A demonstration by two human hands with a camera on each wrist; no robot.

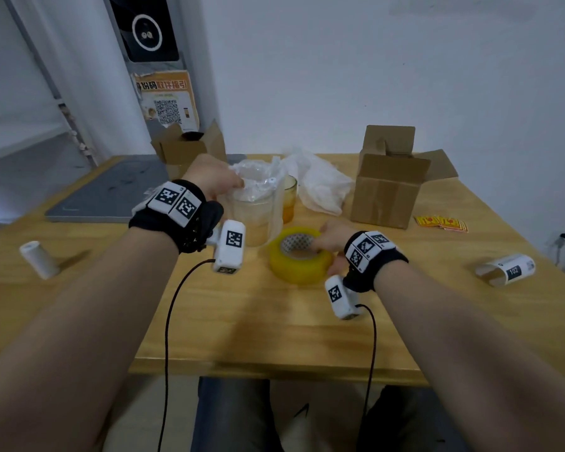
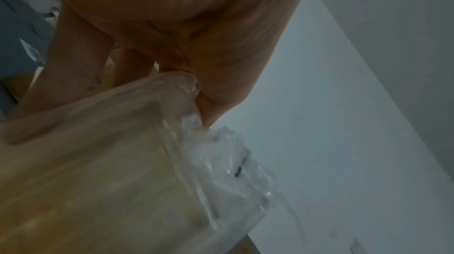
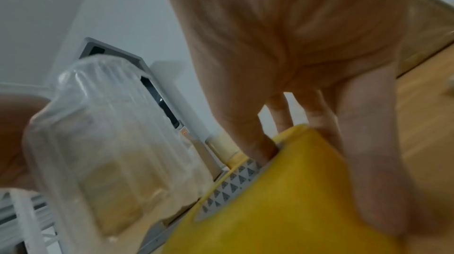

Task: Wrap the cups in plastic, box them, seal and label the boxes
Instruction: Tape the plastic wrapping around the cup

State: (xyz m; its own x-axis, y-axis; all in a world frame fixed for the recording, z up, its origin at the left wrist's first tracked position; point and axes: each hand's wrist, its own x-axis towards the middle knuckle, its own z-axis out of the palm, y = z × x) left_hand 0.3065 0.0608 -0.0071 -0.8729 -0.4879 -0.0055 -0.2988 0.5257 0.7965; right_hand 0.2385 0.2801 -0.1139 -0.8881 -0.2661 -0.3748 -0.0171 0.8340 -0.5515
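Head view shows a wooden table (image 1: 274,321) with both forearms reaching over it; the left hand (image 1: 209,177) grasps the gathered top of the plastic wrap (image 1: 255,177) around a cup (image 1: 253,220) that stands upright near the middle of the table; in the left wrist view the fingers (image 2: 73,87) curl round the plastic (image 2: 186,87) bunched at the rim, thumb pressed against the crinkled film; the right hand (image 1: 331,238) grips a yellow roll of tape (image 1: 299,256) lying flat on the table just in front and to the right of the wrapped cup; in the right wrist view the fingers (image 3: 253,132) reach into the core of the tape (image 3: 282,200) while the thumb (image 3: 373,161) lies over its outer yellow side, and the wrapped cup (image 3: 110,141) stands just beside it; a second, amber cup (image 1: 289,197) stands unwrapped right behind the wrapped one, beside a loose heap of plastic (image 1: 320,184); an open cardboard box (image 1: 388,187) stands to the right, well apart from the cups, with small red and yellow stickers (image 1: 441,222) lying near its base; another open box (image 1: 186,145) sits at the far left edge behind a grey mat (image 1: 111,190); a white paper roll (image 1: 38,257) lies at the left, and a roll of labels (image 1: 506,269) at the right.
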